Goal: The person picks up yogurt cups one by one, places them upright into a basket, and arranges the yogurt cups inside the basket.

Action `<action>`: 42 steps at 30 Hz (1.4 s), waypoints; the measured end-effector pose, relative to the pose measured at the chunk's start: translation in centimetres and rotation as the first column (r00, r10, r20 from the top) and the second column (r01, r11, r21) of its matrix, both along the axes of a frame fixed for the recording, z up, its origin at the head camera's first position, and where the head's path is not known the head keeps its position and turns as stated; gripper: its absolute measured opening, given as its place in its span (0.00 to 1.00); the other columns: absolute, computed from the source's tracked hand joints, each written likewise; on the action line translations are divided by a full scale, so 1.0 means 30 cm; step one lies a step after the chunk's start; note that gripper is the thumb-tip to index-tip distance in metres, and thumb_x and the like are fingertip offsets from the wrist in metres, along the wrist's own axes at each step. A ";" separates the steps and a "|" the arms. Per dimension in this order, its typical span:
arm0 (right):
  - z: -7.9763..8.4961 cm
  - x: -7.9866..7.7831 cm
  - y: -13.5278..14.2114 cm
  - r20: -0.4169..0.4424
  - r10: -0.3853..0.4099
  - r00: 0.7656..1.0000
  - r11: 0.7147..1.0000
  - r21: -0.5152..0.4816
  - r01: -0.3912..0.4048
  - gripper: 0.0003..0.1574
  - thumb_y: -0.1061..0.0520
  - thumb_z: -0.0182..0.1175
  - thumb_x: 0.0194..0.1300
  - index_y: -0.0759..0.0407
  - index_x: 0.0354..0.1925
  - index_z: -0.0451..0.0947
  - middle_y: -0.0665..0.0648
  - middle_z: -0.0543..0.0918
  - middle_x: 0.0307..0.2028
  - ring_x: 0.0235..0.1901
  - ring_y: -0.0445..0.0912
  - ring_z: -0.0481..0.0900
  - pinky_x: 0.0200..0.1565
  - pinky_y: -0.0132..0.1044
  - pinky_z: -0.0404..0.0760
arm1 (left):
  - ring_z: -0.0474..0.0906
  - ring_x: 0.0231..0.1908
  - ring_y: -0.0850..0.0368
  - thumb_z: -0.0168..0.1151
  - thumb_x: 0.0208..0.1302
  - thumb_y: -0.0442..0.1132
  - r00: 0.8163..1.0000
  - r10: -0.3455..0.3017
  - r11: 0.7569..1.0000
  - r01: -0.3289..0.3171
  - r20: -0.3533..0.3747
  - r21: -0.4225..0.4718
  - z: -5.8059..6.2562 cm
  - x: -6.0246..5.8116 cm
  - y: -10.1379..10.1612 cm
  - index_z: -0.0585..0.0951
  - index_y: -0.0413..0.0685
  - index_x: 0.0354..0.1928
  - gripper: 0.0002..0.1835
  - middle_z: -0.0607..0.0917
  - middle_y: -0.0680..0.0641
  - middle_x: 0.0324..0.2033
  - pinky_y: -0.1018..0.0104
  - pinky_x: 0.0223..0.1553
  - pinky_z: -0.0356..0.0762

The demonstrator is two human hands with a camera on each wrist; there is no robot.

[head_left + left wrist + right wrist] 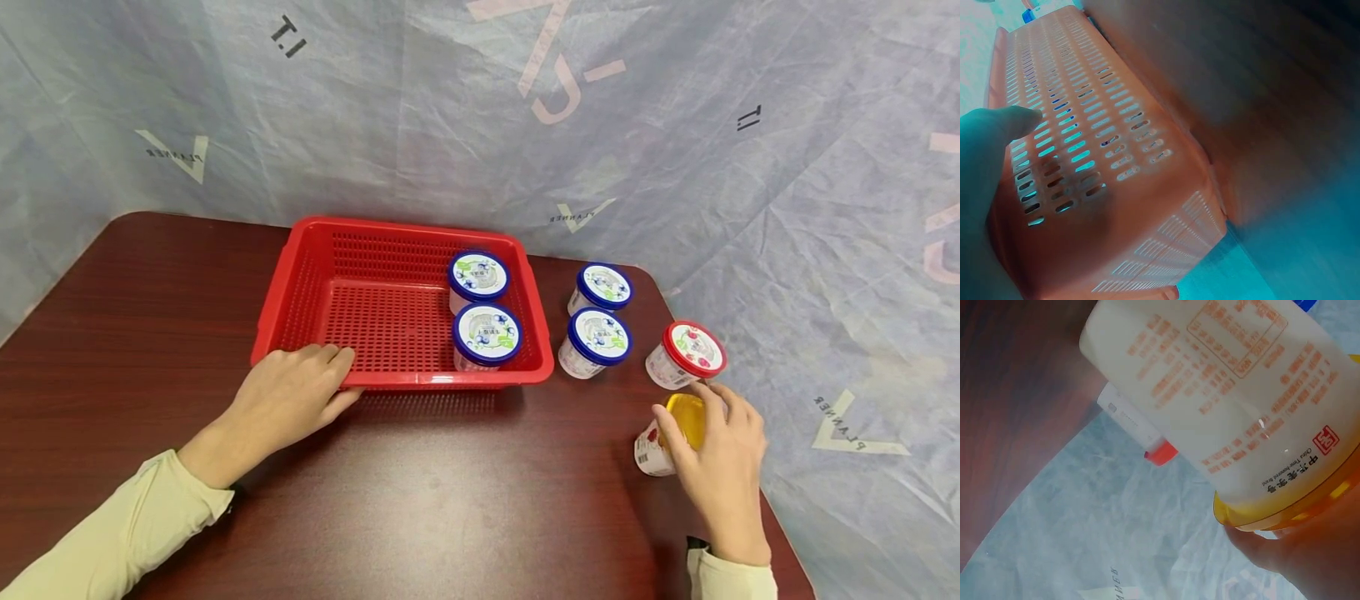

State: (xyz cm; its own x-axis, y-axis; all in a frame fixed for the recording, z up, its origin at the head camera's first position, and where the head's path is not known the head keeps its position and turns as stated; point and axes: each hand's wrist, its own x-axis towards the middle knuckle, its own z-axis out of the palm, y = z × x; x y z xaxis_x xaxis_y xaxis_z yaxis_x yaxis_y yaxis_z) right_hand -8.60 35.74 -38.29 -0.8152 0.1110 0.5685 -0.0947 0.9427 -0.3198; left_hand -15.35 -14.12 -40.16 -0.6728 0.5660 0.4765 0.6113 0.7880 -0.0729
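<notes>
My left hand (296, 392) grips the near left rim of a red plastic basket (390, 379), fingers over the edge; in the left wrist view the thumb lies against the slotted outer wall (1097, 106). Inside the basket, at its right end, stand two tubs with blue lids, a front tub (487, 333) and a back tub (478, 277). My right hand (723, 467) holds a white cup with a yellow lid (652, 452) around the lid, thumb on one side and fingers on the other. The cup's printed side (1229, 394) fills much of the right wrist view.
Right of the basket stand two more blue-lidded tubs, one in front (598, 337) and one behind (603, 285). A red-lidded tub (693, 350) stands just beyond my right hand. The dark wooden table (450, 500) ends at a grey printed sheet (360, 125) behind and to the right.
</notes>
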 end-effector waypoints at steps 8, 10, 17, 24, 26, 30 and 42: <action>0.000 -0.002 -0.003 0.128 -0.055 0.990 0.998 0.024 0.052 0.39 0.41 0.67 0.61 0.64 0.61 0.74 0.70 0.71 0.60 0.61 0.69 0.63 0.55 0.70 0.57 | 0.77 0.18 0.49 0.76 0.49 0.50 1.000 -0.007 1.000 0.007 -0.009 0.002 -0.003 0.000 -0.003 0.78 0.39 0.35 0.23 0.80 0.44 0.23 0.59 0.13 0.71; 0.003 -0.001 -0.004 0.148 -0.061 0.987 0.998 0.038 0.056 0.39 0.40 0.66 0.62 0.64 0.61 0.73 0.71 0.72 0.59 0.59 0.70 0.65 0.53 0.70 0.59 | 0.77 0.18 0.49 0.76 0.49 0.50 1.000 -0.008 1.000 0.008 -0.012 0.002 -0.004 -0.001 -0.004 0.78 0.38 0.35 0.23 0.79 0.44 0.23 0.59 0.13 0.71; 0.008 0.001 -0.004 0.176 -0.053 0.983 0.997 0.065 0.042 0.35 0.44 0.64 0.65 0.64 0.61 0.73 0.72 0.76 0.55 0.53 0.71 0.70 0.47 0.71 0.63 | 0.78 0.20 0.48 0.76 0.49 0.50 1.000 -0.001 1.000 0.001 0.001 -0.001 0.000 0.000 -0.004 0.80 0.38 0.37 0.24 0.81 0.44 0.24 0.59 0.13 0.72; 0.011 0.004 0.002 0.167 -0.040 0.985 0.999 0.043 0.034 0.33 0.46 0.64 0.64 0.64 0.60 0.74 0.71 0.77 0.54 0.53 0.70 0.71 0.47 0.69 0.64 | 0.78 0.19 0.49 0.76 0.49 0.49 1.000 -0.002 1.000 0.002 0.011 0.009 -0.001 0.003 0.000 0.79 0.38 0.36 0.23 0.81 0.44 0.24 0.59 0.14 0.73; 0.012 0.004 0.002 0.153 -0.038 0.987 0.999 0.040 0.033 0.32 0.47 0.65 0.63 0.64 0.59 0.75 0.71 0.77 0.54 0.53 0.69 0.71 0.47 0.69 0.65 | 0.78 0.19 0.50 0.76 0.50 0.49 1.000 0.000 1.000 0.000 0.011 0.006 -0.001 0.003 -0.001 0.79 0.38 0.36 0.23 0.81 0.44 0.24 0.60 0.14 0.72; 0.022 0.002 -0.006 0.118 -0.027 0.993 0.999 0.036 0.023 0.31 0.48 0.66 0.62 0.63 0.59 0.76 0.70 0.78 0.54 0.53 0.68 0.72 0.49 0.68 0.66 | 0.76 0.18 0.51 0.76 0.50 0.49 1.000 0.004 1.000 -0.004 0.013 0.001 -0.001 0.004 -0.004 0.79 0.39 0.36 0.23 0.81 0.44 0.24 0.61 0.13 0.71; 0.106 0.012 -0.077 0.002 0.092 0.996 0.995 0.033 -0.092 0.31 0.51 0.69 0.58 0.60 0.58 0.77 0.66 0.78 0.53 0.50 0.65 0.72 0.50 0.62 0.66 | 0.76 0.18 0.50 0.76 0.49 0.49 1.000 -0.008 1.000 0.008 -0.008 0.011 0.001 0.001 -0.005 0.79 0.38 0.35 0.23 0.80 0.44 0.23 0.61 0.12 0.70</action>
State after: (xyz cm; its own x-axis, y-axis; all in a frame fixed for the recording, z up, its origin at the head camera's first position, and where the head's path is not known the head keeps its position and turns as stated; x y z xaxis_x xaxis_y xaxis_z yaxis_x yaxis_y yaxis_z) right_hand -8.25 33.43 -35.12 -0.8213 0.0164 0.5702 -0.1813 0.9402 -0.2882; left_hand -15.31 -14.27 -40.12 -0.6642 0.5663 0.4879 0.6171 0.7838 -0.0697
